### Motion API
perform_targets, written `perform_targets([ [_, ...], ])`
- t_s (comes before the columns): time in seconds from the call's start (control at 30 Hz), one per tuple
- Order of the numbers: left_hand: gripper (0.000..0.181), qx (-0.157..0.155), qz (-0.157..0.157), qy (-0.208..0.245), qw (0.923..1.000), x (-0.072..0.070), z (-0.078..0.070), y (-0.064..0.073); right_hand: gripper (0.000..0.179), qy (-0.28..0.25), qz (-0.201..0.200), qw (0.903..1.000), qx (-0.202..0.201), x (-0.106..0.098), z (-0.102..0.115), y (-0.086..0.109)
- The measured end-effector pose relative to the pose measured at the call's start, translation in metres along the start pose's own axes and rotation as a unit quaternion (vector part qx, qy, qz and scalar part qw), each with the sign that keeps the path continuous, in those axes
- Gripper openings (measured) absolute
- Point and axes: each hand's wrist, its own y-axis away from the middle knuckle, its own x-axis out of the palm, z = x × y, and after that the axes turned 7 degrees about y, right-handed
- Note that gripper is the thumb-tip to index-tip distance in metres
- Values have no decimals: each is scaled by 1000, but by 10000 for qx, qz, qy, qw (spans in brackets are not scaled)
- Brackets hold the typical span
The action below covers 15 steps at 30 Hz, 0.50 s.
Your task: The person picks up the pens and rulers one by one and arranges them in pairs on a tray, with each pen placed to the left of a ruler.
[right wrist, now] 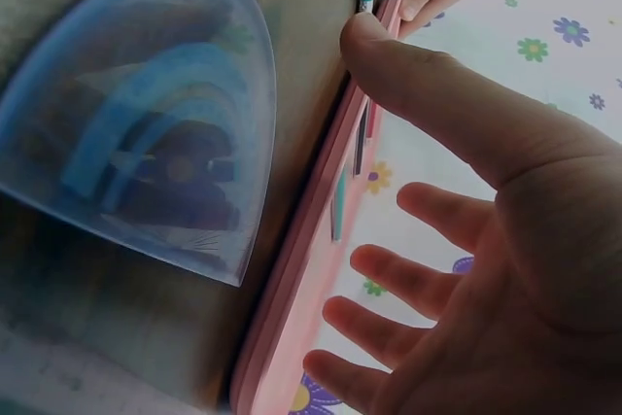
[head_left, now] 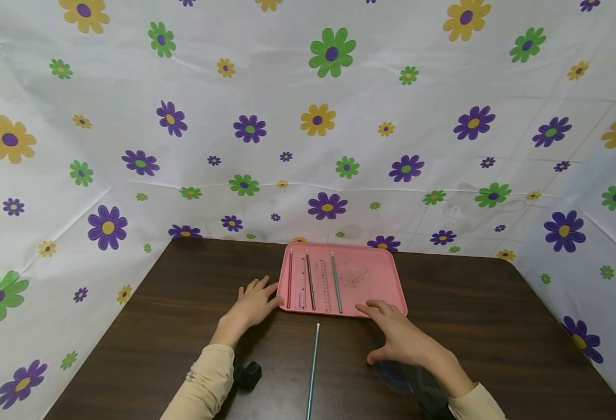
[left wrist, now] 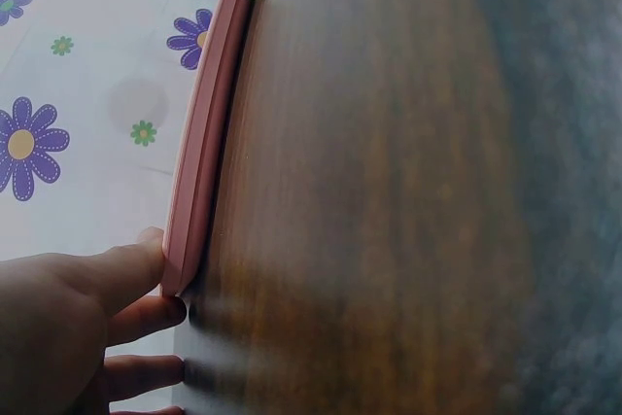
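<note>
A pink tray (head_left: 373, 280) lies at the back of the table. On it lie a red pencil (head_left: 290, 280), a black pencil (head_left: 310, 281), a green pencil (head_left: 336, 283) and two clear rulers, one (head_left: 302, 284) beside the red pencil. My left hand (head_left: 250, 304) touches the tray's front left corner with thumb and forefinger, fingers extended. At the tray's front right edge, my right hand (head_left: 399, 335) spreads its fingers and holds nothing. Below that hand, a translucent dome-shaped case (right wrist: 146, 123) with blue arches sits on the table. A teal pencil (head_left: 313, 367) lies in front of the tray.
The dark wooden table (head_left: 182, 315) meets a white flowered sheet (head_left: 287, 93) at its back and sides. A small black device (head_left: 247, 374) is worn at the left wrist.
</note>
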Motion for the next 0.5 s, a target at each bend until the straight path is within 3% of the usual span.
perform_targets([
  [0.5, 54, 36, -7, -7, 10000, 1, 2, 0, 92, -48, 348, 9991, -237, 2, -3, 18],
])
